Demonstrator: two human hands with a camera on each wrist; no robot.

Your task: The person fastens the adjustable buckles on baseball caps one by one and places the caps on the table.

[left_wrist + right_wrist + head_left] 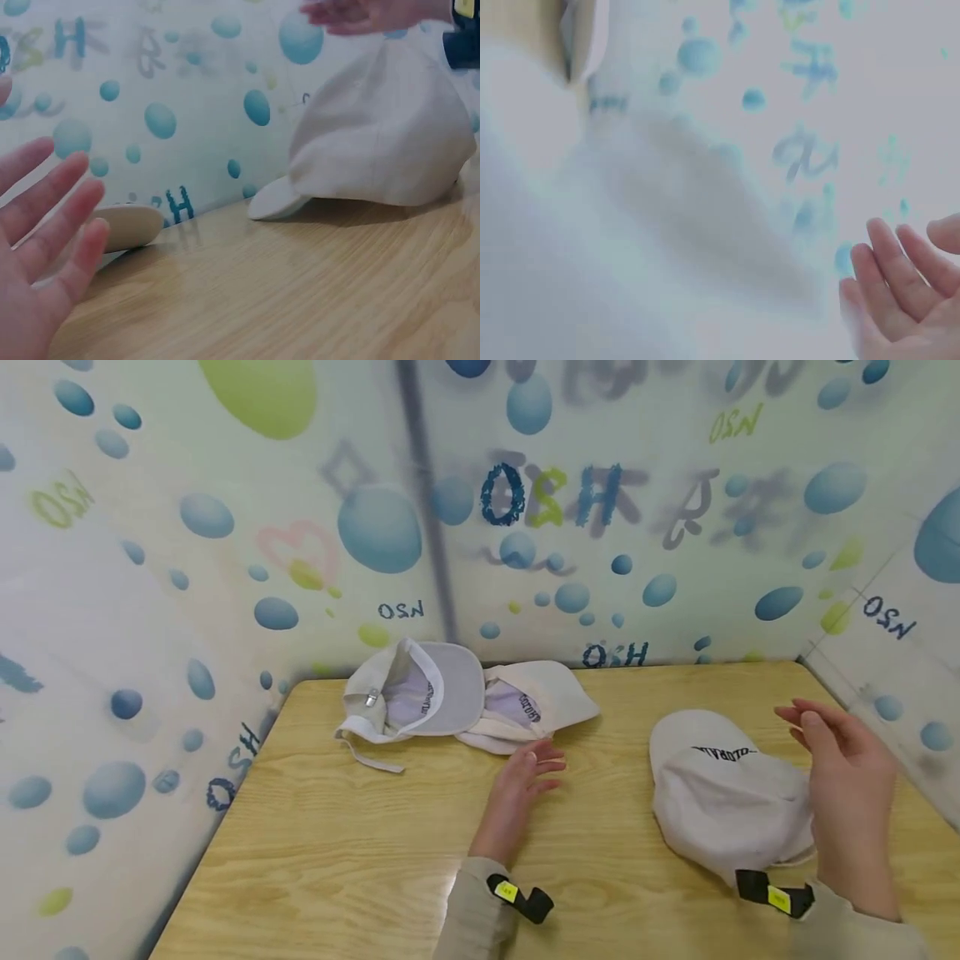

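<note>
A white baseball cap [723, 793] with dark lettering sits crown up on the right of the table, its brim toward the back left. My right hand [851, 777] is beside its right edge, fingers loosely bent and holding nothing; in the right wrist view those fingers [892, 285] are spread apart near the blurred cap. My left hand [525, 772] is just in front of a second white cap [551, 689], which lies with its lilac inside showing. The left wrist view shows the left fingers [52, 217] extended and grasping nothing.
A third white cap [457, 689] lies on its side at the back left, brim overlapping the second one, its strap [375, 764] trailing on the wooden table [337, 860]. Walls printed with blue and green dots [378, 527] enclose the table's back and sides.
</note>
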